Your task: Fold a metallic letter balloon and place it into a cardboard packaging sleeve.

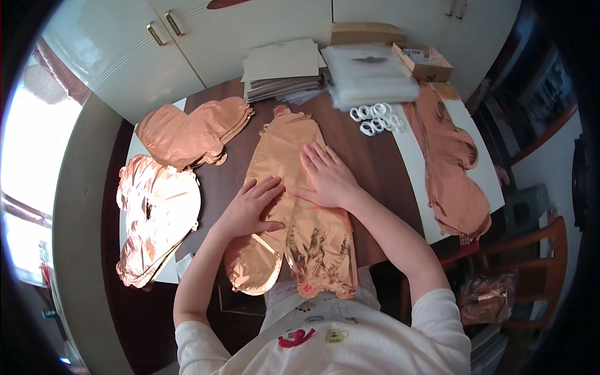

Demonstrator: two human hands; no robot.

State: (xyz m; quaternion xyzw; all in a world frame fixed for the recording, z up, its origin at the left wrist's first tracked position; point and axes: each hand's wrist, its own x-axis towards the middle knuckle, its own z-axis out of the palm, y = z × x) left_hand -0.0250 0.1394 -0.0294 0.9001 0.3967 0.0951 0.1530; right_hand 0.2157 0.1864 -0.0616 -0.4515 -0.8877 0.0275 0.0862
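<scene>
A flat, uninflated rose-gold foil balloon (284,156) lies lengthwise before me, its lower end hanging over the table's near edge toward my lap. My left hand (255,205) rests on its left side, fingers spread. Higher up on the right, my right hand (328,178) lies flat on the foil with its fingers stretched out. Neither hand grips anything. Creases show in the lower part of the foil, and a small red spot marks its bottom end. Whether this is one balloon or several stacked layers, I cannot tell.
More foil balloons lie in piles at the upper left (178,134), lower left (159,212) and right (453,169). Along the back stand stacked cardboard sheets (281,60), clear plastic bags (369,75) and a small box (431,70). White rings (378,112) sit before the bags.
</scene>
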